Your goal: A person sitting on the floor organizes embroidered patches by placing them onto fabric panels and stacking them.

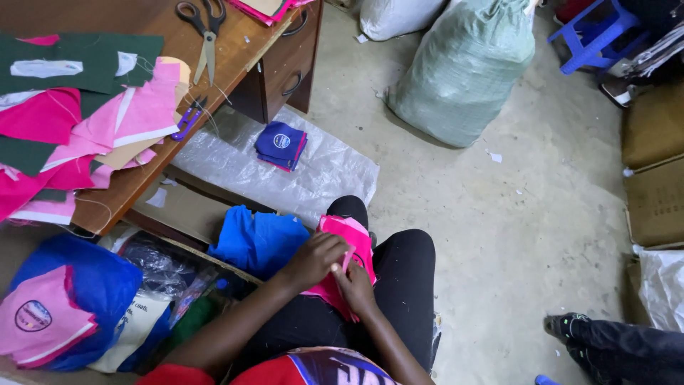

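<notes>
seated, looking down at the lap: both hands meet on a pink fabric piece point(350, 246) lying across the knees in black trousers. left hand point(313, 260) rests knuckles-up on the near edge of the piece, fingers curled over it and pinching the cloth. right hand point(354, 285) grips the same piece from below, thumb and fingertips closed on it right beside the left; whether anything small sits between the fingers cannot be told. a blue cloth point(258, 241) lies just beside the left knee, draped over the edge of a cardboard box point(182, 214). to the left, the wooden bench point(235, 57) carries loose pink and green cut pieces point(85, 121), scissors point(203, 32) and a small purple snipper point(187, 121) at the edge. a folded blue cap panel point(281, 145) sits on a plastic sheet point(320, 171) on the floor, well apart from the hands. risks, as judged: the pink piece overhangs the knee and could slide to the dusty floor if either pinch loosens; the snipper near the bench edge could be knocked off by an elbow or a tugged scrap; stacked pieces on the bench could shed onto the box.
</notes>
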